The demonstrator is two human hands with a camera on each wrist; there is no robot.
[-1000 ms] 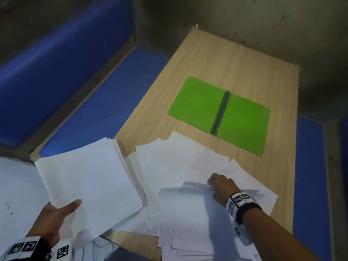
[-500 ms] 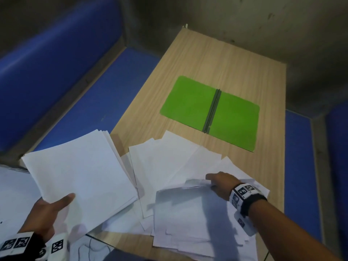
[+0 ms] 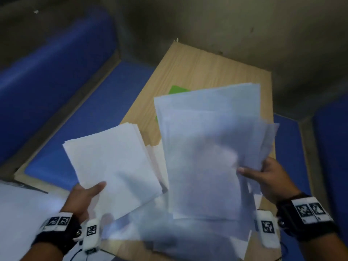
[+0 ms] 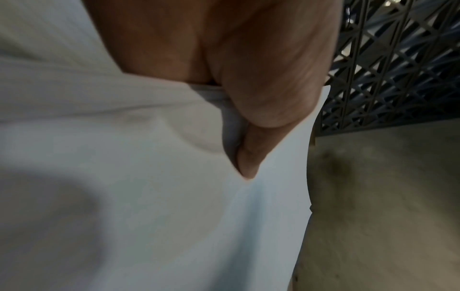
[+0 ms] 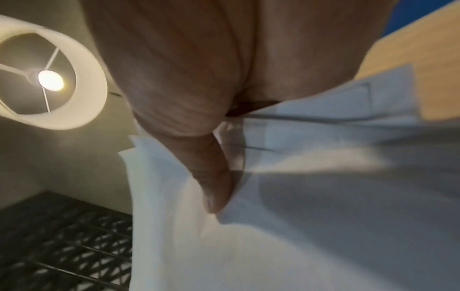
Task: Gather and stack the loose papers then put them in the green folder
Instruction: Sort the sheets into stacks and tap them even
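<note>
White papers (image 3: 207,147) now off table (image 3: 197,68)

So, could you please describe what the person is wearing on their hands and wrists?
Both hands are bare. The left wrist and right wrist each carry a black band with white panels printed with black square markers, plus a small white marker-tagged unit on the inner side. No sleeves show.

Both bare forearms are wearing black wrist straps (image 3: 308,223). Each strap is carrying white tags printed with black square markers (image 3: 57,221) and a white camera pod (image 3: 267,227).
</note>
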